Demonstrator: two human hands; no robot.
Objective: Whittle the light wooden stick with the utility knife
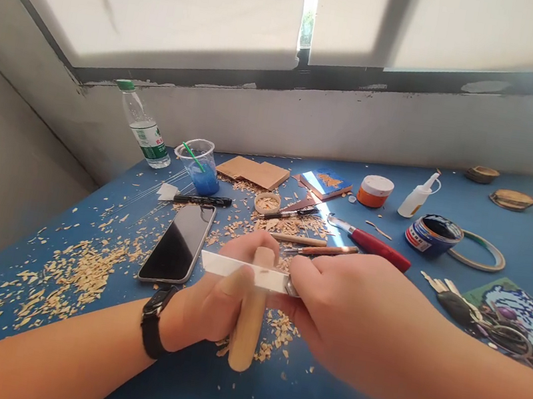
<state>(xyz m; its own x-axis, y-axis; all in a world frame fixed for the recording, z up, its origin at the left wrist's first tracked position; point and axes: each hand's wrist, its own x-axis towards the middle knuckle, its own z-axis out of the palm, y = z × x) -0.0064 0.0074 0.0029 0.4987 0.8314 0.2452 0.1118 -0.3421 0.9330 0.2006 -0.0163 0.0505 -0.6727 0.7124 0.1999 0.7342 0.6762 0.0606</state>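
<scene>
My left hand (218,296) is closed around a pale, rounded wooden stick (247,331), which points toward me. In my right hand (339,295) is a knife, its handle mostly hidden by the fingers. The flat, bright knife blade (225,266) lies crosswise over the stick, and my left thumb presses against it. Wood shavings (280,333) are scattered on the blue table below both hands. Just left of my left hand rests a black-screened phone (178,243).
Behind the hands lie a red-handled tool (375,245), a marker (203,200) and a cup of blue liquid (205,180). A water bottle (148,133) stands at the back left. Scissors (510,336), an open paint jar (433,237) and a tape roll (483,252) are at right.
</scene>
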